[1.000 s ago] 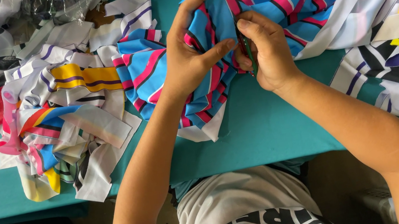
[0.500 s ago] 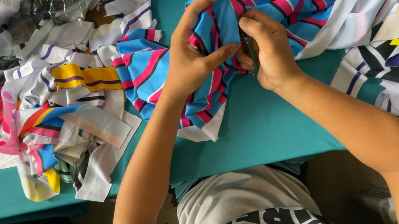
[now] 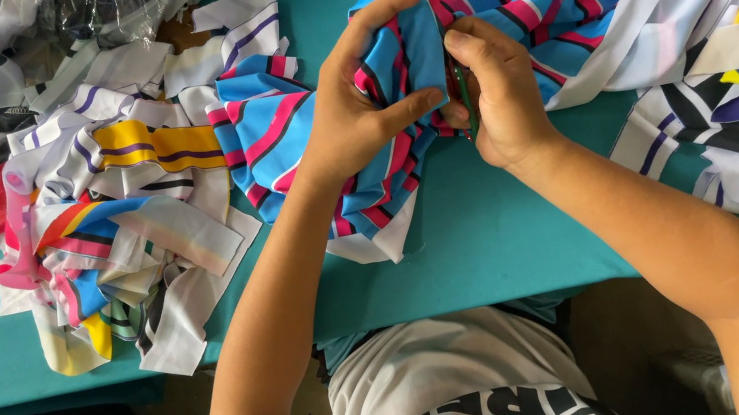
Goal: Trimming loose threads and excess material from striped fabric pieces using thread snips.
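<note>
Left hand (image 3: 363, 112) grips blue striped fabric (image 3: 497, 13); right hand (image 3: 496, 94) pinches a mostly hidden small tool (image 3: 467, 104).

Both arms are bare to above the elbow, and the left hand (image 3: 355, 124) and right hand (image 3: 497, 99) wear no gloves or rings. The person wears a white shirt (image 3: 452, 390) with bold black lettering and stripes across the chest.

Illumination is bright, even and diffuse. The flat teal cloth-covered table (image 3: 516, 232) shows only soft, short shadows beneath the forearms at 6 o'clock. The crumpled clear plastic bag (image 3: 92, 13) at 11 o'clock carries mild glare. Focus is sharp centrally; the frame edges bend slightly.
</note>
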